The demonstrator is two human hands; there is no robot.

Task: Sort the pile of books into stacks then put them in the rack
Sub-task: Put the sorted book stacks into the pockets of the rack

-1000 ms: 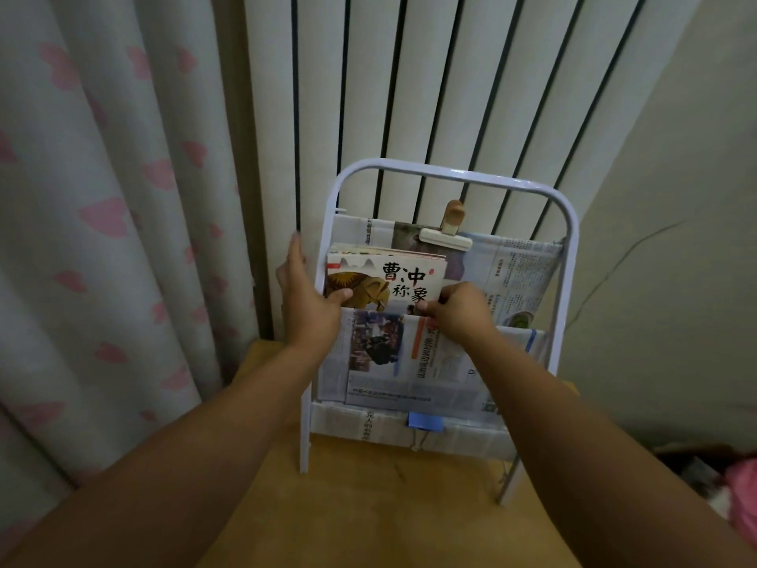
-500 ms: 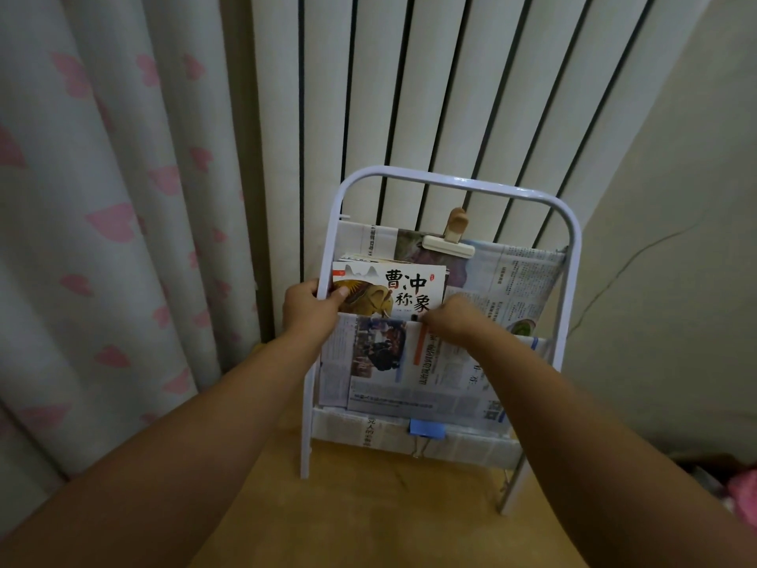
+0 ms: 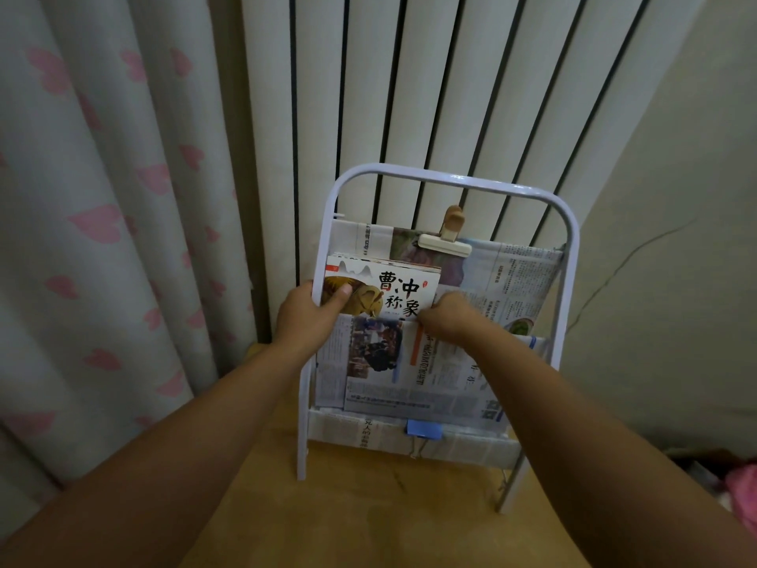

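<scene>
Rack [image 3: 569, 256], white metal frame, stands on a wooden surface [image 3: 368, 514] against a ribbed white panel; pink-heart curtain [image 3: 102, 223] at 9 o'clock. The pockets are lined with newspaper [image 3: 430, 375], held by a beige clip [image 3: 446, 241] at 12 o'clock and a blue clip [image 3: 424, 427] at 6 o'clock

Stack of books [image 3: 383, 291] sits in the upper pocket, toward its left end, front cover facing out, upper half showing above the pocket edge. Several thin volumes by the look of the top edges; exact count cannot be told

Left hand [image 3: 305, 317] is wrapped round the left upright of the frame, thumb pressed on the front cover at the stack's 8 o'clock corner. Right hand [image 3: 448, 315] is at the stack's 4 o'clock corner, fingers curled down at the pocket edge; whether they pinch the books or the paper lining, cannot tell

Handling, as judged: thin glossy paperbacks, light, bendable singly, stiffer as a block, apt to slide against each other. Best held by both lower corners, squeezed together, and eased down evenly. The newspaper lining looks weak; a hard push could tear it
</scene>
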